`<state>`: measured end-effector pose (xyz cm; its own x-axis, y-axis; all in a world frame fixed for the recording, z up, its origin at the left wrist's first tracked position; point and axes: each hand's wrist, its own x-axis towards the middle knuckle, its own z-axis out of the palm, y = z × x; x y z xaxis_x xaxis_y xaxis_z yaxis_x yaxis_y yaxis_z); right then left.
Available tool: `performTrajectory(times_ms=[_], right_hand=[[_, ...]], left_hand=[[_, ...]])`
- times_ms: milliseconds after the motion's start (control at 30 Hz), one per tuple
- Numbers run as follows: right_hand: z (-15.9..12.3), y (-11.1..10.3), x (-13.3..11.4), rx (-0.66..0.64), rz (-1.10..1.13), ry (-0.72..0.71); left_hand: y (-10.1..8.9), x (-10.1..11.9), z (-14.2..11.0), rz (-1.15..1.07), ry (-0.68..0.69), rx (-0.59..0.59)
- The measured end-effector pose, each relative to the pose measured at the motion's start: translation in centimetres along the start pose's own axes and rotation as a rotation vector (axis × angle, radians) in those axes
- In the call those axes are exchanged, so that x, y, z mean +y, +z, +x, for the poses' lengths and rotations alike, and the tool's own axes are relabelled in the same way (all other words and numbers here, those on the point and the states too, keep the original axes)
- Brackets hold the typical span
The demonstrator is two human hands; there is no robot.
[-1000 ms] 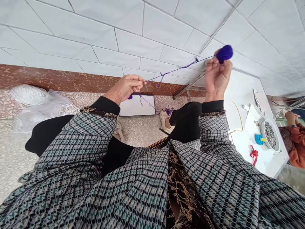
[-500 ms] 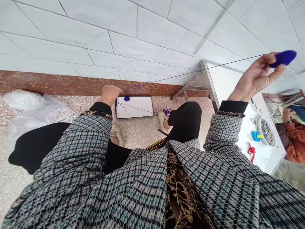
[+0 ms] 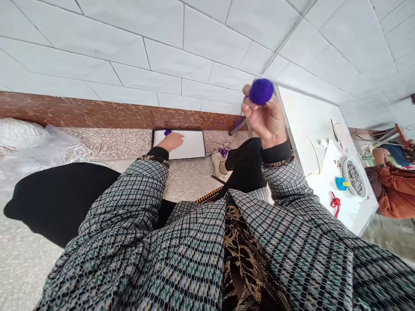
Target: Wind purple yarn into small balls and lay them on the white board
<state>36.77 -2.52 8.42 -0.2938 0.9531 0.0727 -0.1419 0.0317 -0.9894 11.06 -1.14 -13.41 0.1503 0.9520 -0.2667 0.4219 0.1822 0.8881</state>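
My right hand (image 3: 266, 117) is raised in front of me, fingers closed round a small ball of purple yarn (image 3: 261, 91). A short length of purple thread (image 3: 240, 119) hangs from it. My left hand (image 3: 173, 141) reaches down to a white board (image 3: 191, 146) on the floor by the wall. Its fingers rest on the board next to a small purple bit of yarn (image 3: 167, 132); whether they pinch anything is hidden. A tangle of purple thread (image 3: 224, 151) lies on the floor by my shoe.
A white table (image 3: 311, 125) stands to my right with a red cord (image 3: 335, 202), a blue cap (image 3: 340, 184), a yellow string and a bowl of small dark pieces (image 3: 355, 177). Another person's arm in an orange sleeve (image 3: 394, 192) is beyond it. Clear plastic bags (image 3: 39, 144) lie at the left.
My right hand has swung back from the far right to the centre with the yarn ball. The taut thread between my hands has gone slack. My left hand stays low at the white board.
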Motion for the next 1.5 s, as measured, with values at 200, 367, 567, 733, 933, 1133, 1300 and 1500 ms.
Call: performTrajectory(times_ms=[200, 367, 567, 733, 933, 1133, 1300, 1500], right_hand=[[0.8, 2.5, 2.5, -0.032, -0.026, 0.099], [1.5, 2.5, 2.5, 0.024, -0.056, 0.105], [0.6, 0.4, 1.0, 0.216, 0.012, -0.006], [0.7, -1.8, 0.1, 0.344, 0.362, -0.285], [0.7, -4.9, -3.3, 0.418, 0.754, -0.394], [-0.2, -4.7, -3.3, 0.225, 0.189, -0.317], [0.3, -0.6, -0.8, -0.014, 0.045, 0.016], [0.5, 2.1, 0.3, -0.086, 0.065, 0.146]], left_hand=[[0.9, 9.3, -1.4, -0.813, 0.383, -0.025], [0.0, 12.4, -4.6, -0.792, 0.394, -0.143], [-1.4, 8.9, -3.8, -0.702, 0.301, -0.217], [-1.6, 4.4, -2.2, -0.543, 0.064, -0.321], [-1.7, -1.6, -2.6, -0.290, -0.221, -0.325], [-0.4, -4.0, -3.4, -0.118, -0.296, -0.223], [0.3, -0.3, -1.3, -0.110, -0.142, -0.052], [-0.2, 11.8, -1.4, -0.608, 0.397, -0.013]])
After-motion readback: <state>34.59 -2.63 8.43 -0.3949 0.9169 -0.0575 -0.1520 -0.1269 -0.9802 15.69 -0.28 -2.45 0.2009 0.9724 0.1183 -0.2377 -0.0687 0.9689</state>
